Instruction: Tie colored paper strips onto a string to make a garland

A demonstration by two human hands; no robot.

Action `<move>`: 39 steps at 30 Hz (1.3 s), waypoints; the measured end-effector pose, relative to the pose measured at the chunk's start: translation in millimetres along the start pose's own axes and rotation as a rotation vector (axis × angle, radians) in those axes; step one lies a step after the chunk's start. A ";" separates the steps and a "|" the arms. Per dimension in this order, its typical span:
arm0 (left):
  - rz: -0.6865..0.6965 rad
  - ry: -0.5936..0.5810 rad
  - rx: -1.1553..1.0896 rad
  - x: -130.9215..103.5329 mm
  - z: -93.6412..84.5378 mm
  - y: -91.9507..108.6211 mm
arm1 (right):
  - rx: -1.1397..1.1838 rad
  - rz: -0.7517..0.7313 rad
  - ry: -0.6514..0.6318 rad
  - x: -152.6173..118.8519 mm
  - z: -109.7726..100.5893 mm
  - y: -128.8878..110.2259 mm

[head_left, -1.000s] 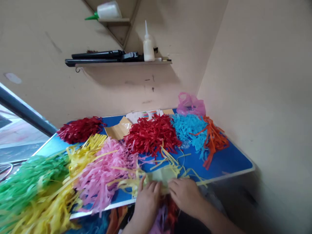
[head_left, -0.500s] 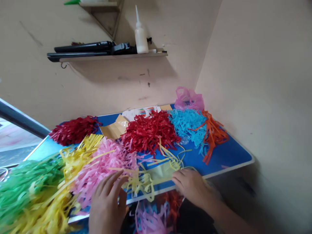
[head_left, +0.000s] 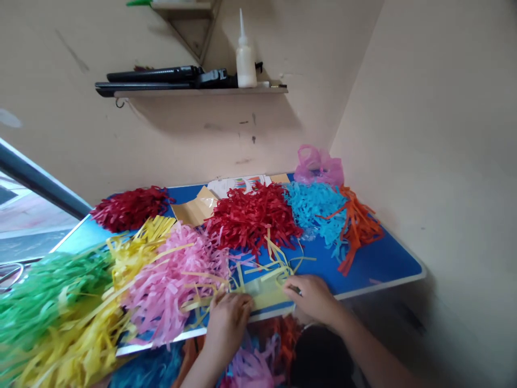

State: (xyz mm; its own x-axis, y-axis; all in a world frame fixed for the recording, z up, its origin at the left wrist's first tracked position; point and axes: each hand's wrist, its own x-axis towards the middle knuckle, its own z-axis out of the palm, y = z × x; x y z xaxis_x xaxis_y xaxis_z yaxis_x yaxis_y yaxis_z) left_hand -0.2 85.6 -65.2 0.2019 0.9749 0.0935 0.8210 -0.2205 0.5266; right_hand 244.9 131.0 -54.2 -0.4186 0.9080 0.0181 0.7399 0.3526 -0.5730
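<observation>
Here, two hands (head_left: pixel 229 312) (head_left: pixel 311 295) touch one yellow fringed sheet (head_left: pixel 269 296).

The sheet (head_left: pixel 270 296) was pale yellow, the tabletop (head_left: pixel 388 264) blue with a white edge. Seen from the sheet, pink strips (head_left: pixel 175 285) and green strips (head_left: pixel 50 296) showed at nine o'clock, dark red strips (head_left: pixel 131 208) at ten, brighter red strips (head_left: pixel 258 215) at twelve, sky-blue strips (head_left: pixel 317 207) and a pink bag (head_left: pixel 321 168) at one, orange strips (head_left: pixel 357 229) at two.
</observation>
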 end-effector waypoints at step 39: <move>-0.202 0.158 0.424 18.5 5.1 9.6 | -0.406 0.113 0.058 54.5 30.5 -22.7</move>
State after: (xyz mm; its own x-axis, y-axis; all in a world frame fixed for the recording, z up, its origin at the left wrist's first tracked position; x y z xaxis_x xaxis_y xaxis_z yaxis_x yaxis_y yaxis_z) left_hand 14.1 101.4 -62.7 -0.0400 0.9847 0.1698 0.9870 0.0125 0.1602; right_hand 189.2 165.5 -65.2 -0.3017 0.9530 0.0261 0.9316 0.3005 -0.2045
